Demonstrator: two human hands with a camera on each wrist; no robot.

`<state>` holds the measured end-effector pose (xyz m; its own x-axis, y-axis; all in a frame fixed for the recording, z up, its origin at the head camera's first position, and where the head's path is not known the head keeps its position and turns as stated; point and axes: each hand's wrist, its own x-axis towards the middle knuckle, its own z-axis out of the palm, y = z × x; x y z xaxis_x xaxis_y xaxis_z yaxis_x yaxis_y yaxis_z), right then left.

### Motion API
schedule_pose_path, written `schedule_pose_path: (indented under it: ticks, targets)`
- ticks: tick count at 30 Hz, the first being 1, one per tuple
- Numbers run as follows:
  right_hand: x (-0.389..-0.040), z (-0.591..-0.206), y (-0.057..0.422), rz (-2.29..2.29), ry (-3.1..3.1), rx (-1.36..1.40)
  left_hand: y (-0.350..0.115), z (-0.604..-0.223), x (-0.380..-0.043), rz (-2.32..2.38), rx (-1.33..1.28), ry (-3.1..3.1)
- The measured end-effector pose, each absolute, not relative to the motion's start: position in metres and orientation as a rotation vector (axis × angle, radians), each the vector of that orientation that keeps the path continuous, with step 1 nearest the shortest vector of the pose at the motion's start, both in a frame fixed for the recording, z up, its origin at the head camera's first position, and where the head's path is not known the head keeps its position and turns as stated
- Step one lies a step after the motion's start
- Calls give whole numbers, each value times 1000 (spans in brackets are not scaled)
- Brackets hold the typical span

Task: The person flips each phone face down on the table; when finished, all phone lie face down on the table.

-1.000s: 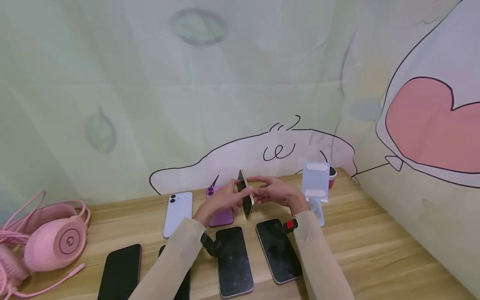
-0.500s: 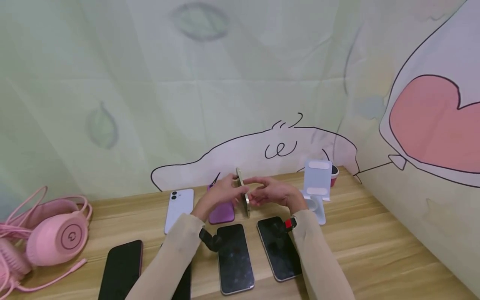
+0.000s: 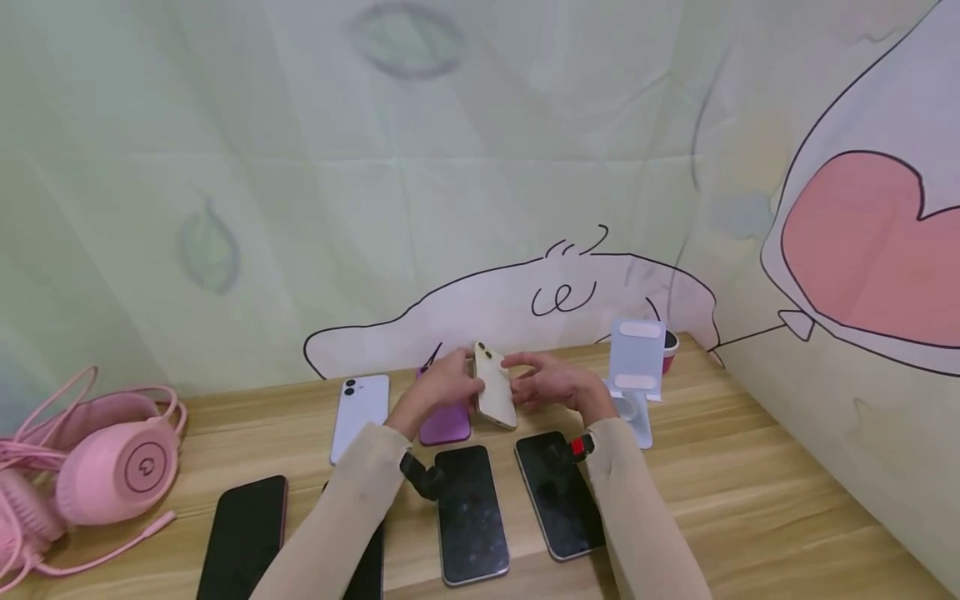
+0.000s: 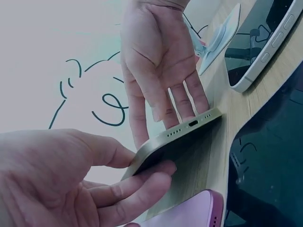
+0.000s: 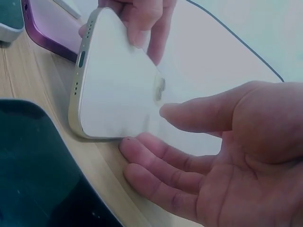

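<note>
A: Surface and room?
B: A wood-grain table [image 3: 750, 475] is backed by a pale, creased cloth [image 3: 300, 200] with printed line drawings. Pink headphones [image 3: 116, 471] are set at left; a stand [image 3: 636, 358] is placed at right, with a cup [image 3: 670, 353] behind it.
A: Work in hand?
B: A white phone [image 3: 497, 390] is held tilted, near the table's back, beside a purple phone [image 3: 447, 425]. Its left side is pinched by the left hand [image 3: 444, 383]. The right hand [image 3: 553, 383] is held loosely spread at the opposite side; contact cannot be told.
A: Obscured?
B: The purple phone is partly covered by the left hand, a dark phone [image 3: 369, 567] by the left sleeve [image 3: 337, 517]. The cup is half hidden. The headphones are cut off at left.
</note>
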<state>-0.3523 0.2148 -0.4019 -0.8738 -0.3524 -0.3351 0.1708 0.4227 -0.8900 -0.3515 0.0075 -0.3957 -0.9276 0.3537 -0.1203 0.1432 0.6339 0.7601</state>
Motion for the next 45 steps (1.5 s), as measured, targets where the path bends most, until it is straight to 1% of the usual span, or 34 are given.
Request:
schedule_pose_path:
  ticks: [16,23,36,45]
  targets:
    - [-353,-401,225,-1389,2279,-214,10,-405,-353,1061,409,2617]
    - [-355,-402,225,-1379,2297,-159,10,-409,-354,1017,421,2630]
    - [-352,-403,228,-1388,2273,-139,12,-413,-354,970,478,2632]
    - [-353,-402,229,-1384,2270,-152,14,-415,-351,978,420,2622]
